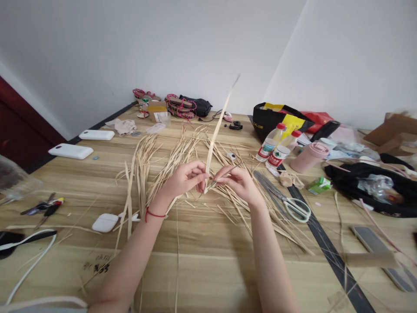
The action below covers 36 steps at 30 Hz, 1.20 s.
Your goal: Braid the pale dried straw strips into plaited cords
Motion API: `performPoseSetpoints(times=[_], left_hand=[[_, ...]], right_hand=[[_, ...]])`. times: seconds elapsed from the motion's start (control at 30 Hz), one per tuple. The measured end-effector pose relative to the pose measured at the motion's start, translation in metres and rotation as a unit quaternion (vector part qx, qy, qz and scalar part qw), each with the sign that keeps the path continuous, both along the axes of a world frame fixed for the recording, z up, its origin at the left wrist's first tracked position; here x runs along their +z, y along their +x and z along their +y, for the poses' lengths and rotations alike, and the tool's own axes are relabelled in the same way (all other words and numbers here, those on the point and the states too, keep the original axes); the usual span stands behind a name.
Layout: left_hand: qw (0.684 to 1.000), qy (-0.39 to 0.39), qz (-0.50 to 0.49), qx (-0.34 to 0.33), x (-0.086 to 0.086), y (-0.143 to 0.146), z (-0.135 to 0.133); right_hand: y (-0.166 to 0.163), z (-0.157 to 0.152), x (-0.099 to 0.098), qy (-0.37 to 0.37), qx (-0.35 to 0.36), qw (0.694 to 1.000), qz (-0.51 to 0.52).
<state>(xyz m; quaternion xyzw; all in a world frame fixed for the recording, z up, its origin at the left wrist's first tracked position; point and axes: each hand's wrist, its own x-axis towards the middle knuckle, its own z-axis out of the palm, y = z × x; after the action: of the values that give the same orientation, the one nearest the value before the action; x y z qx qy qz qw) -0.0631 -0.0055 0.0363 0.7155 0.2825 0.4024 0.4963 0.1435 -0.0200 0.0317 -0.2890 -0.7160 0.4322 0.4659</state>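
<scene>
both the left hand [182, 179] and the right hand [235, 181] pinch the base of an upright straw strip [215, 132] above loose straw [156, 163] on the table [208, 261], scissors [293, 204] nearby.

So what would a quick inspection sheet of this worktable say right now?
Surface: wooden table, pale, grain showing.
Job's things: one straw strip held upright; loose straw spread behind the hands.
Clutter: scissors, two bottles, pink cup, earbud case, two power banks, black bag.
Grippers: left hand and right hand both pinch the strip's lower end.
Cables: white cable at the near left edge.
Surroundings: plain white wall; no other person seen.
</scene>
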Motion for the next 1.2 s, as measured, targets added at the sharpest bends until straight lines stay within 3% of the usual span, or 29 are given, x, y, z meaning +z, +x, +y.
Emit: performPoseSetpoints(times=[0.3, 0.57, 0.8, 0.97, 1.07, 1.2], left_hand=[[0.997, -0.068, -0.034, 0.031, 0.000, 0.019, 0.001], [0.999, -0.035, -0.004, 0.040, -0.003, 0.020, 0.001], [0.997, -0.055, 0.017, 0.046, 0.008, 0.022, -0.008], [0.997, -0.036, 0.010, 0.065, 0.005, 0.022, -0.006], [0.997, -0.043, 0.020, 0.054, 0.002, 0.022, -0.004], [0.992, -0.099, -0.072, -0.012, 0.002, 0.026, -0.008]], right_hand=[[-0.004, -0.002, 0.001, -0.036, 0.044, 0.998, 0.021], [-0.003, -0.001, -0.002, -0.042, 0.030, 0.997, 0.052], [-0.003, 0.000, 0.001, 0.017, 0.018, 0.999, 0.032], [-0.003, 0.001, -0.002, -0.005, 0.025, 0.998, 0.056], [-0.003, 0.001, -0.003, -0.015, 0.037, 0.996, 0.077], [-0.004, 0.000, -0.001, -0.023, 0.025, 0.996, 0.085]])
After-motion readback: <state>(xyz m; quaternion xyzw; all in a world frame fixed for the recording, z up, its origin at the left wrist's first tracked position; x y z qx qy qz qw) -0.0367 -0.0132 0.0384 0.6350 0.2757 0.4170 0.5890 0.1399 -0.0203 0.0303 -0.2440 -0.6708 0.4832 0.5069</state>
